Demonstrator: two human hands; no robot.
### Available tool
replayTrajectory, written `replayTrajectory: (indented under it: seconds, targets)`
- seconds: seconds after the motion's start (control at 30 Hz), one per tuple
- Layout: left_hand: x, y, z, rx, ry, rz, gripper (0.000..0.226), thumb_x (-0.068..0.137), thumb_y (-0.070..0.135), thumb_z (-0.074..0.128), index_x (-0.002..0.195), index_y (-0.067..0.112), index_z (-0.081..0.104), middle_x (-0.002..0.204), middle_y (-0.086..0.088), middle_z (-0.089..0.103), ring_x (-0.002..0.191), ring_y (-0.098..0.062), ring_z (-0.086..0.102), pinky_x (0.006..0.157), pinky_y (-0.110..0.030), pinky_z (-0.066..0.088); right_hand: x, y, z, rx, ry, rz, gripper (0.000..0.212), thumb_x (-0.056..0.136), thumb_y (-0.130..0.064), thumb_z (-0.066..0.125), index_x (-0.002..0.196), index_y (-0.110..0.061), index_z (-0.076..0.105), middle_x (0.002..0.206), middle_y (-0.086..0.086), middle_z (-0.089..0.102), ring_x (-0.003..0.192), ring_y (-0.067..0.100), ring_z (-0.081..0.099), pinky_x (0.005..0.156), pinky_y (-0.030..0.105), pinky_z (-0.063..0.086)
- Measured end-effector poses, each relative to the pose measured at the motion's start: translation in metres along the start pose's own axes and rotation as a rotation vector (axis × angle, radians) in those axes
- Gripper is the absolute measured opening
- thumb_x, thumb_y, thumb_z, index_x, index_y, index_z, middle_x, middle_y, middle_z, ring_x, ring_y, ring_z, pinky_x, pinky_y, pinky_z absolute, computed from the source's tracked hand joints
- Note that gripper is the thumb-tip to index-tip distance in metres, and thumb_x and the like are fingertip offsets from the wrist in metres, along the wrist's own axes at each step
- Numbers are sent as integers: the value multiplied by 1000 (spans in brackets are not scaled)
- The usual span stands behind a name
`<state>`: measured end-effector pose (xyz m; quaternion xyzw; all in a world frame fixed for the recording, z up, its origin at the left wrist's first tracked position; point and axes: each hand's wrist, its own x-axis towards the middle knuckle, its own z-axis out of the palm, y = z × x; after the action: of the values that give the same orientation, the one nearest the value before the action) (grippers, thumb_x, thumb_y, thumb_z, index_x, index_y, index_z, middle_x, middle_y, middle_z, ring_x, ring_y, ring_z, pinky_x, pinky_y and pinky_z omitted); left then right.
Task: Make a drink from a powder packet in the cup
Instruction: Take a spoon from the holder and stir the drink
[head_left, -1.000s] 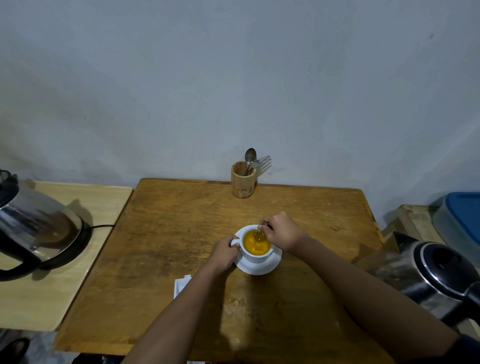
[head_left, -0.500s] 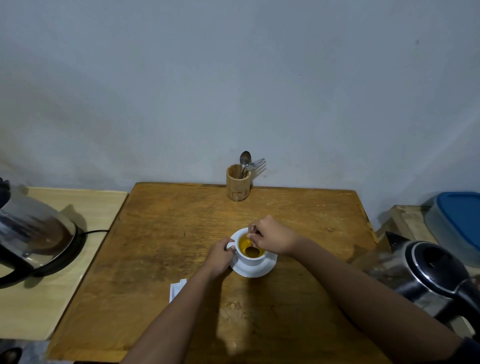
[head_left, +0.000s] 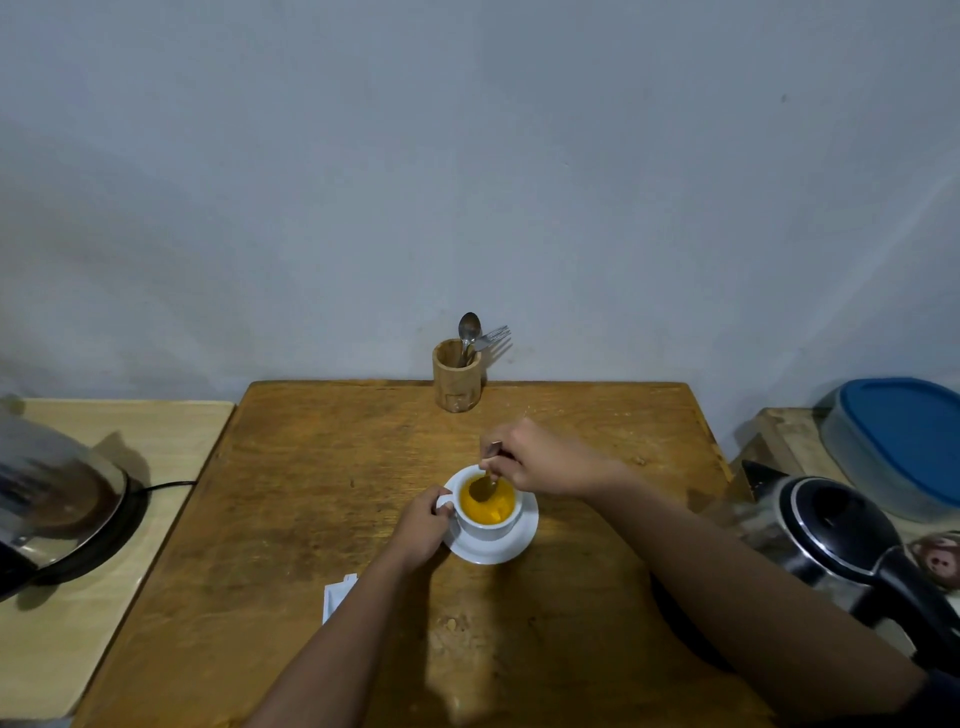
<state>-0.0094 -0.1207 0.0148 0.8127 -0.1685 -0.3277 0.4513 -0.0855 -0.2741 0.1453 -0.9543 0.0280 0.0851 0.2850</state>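
Stirring the drink: my right hand (head_left: 540, 460) is pinched shut on the handle of a spoon (head_left: 485, 483), bowl dipped in the orange liquid, while my left hand (head_left: 423, 525) is curled closed around the handle of the white cup (head_left: 488, 512) to steady it. Cup sits on a white saucer (head_left: 511, 545), near the middle of the wooden table (head_left: 311, 493). To do this well I'd say keep the spoon low, small circles, scrape the bottom so no powder clumps stay, don't knock the rim; liquid is fairly high so fast stirring could slop onto the saucer. Left grip should stay firm since the cup can slide on the saucer. A white packet (head_left: 337, 592) lies flat on the table just beside my left forearm, partly hidden by it; can't tell if torn or empty. Table top is worn, stained, a few crumbs near the front. At the far edge against the wall stands a wooden holder (head_left: 456, 376) with a spare spoon and fork upright in it. Left, on a paler side table (head_left: 171, 431), a steel kettle (head_left: 52, 499) on a corded base. Right, a second kettle (head_left: 831, 535) with black lid and handle, close to my right arm, elbow could bump it. Behind it a blue-lidded container (head_left: 904, 441). Plain grey wall, dim light.
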Motion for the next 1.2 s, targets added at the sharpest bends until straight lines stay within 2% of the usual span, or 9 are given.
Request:
replayTrajectory:
  seconds: [0.1,0.3,0.37,0.47,0.63,0.83,0.93,1.07,1.2]
  targets:
    - [1,3,-2,20,-6,-5,13,94,14,43,99,18,54,100,-8,57,91,-21,52,71,-30,42,-3,2,-1,4,-1,1,18,94,-19,52,96,-8,66,94,9,67,74,9,53,58,15,39]
    - [0,2,-1,13,7,2,14,93,13,43,97,17,56,98,-8,58,87,-19,52,67,-28,42,-4,9,-8,156,103,89,16,92,-20,56,85,-11,67,82,5,68,66,9,55,58,20,42]
    - [0,2,-2,5,4,4,14,93,13,43,96,17,56,98,-8,59,87,-19,52,69,-29,42,-4,12,-9,264,199,157,12,91,-20,57,87,-15,67,78,0,69,71,13,63,64,24,50]
    - [0,2,-1,0,1,-4,15,93,13,43,97,18,57,99,-8,60,92,-21,54,76,-33,44,-5,22,-9,525,324,231,11,91,-15,58,82,-19,63,74,2,69,74,16,69,76,29,58]
    - [-1,3,-1,-2,5,-9,15,93,14,43,100,18,55,101,-7,58,93,-20,53,77,-32,43,-15,43,1,1032,520,452,14,93,-7,51,97,3,62,81,16,67,61,11,69,55,13,55]
    - [-2,4,0,-7,2,-13,15,94,15,42,100,19,55,103,-7,58,96,-20,53,77,-31,42,-35,62,34,1770,879,702,17,93,-1,47,104,7,57,90,20,64,78,21,66,60,20,59]
    - [-2,1,0,-8,3,-1,15,94,15,42,100,19,55,108,-9,58,98,-21,53,80,-32,42,-41,69,52,1840,989,802,16,91,0,51,100,9,59,94,21,64,71,17,64,52,15,57]
    - [-2,1,2,-28,34,-12,13,94,13,42,100,18,54,105,-6,55,98,-21,51,81,-33,42,-42,80,80,1783,979,951,9,89,-1,54,83,0,61,93,17,64,77,16,64,46,13,54]
    - [-3,3,4,-65,40,-19,13,94,13,43,99,18,53,105,-6,54,100,-22,50,84,-36,43,-42,95,104,1609,819,995,15,89,-1,55,101,-1,63,106,14,63,92,17,64,74,25,57]
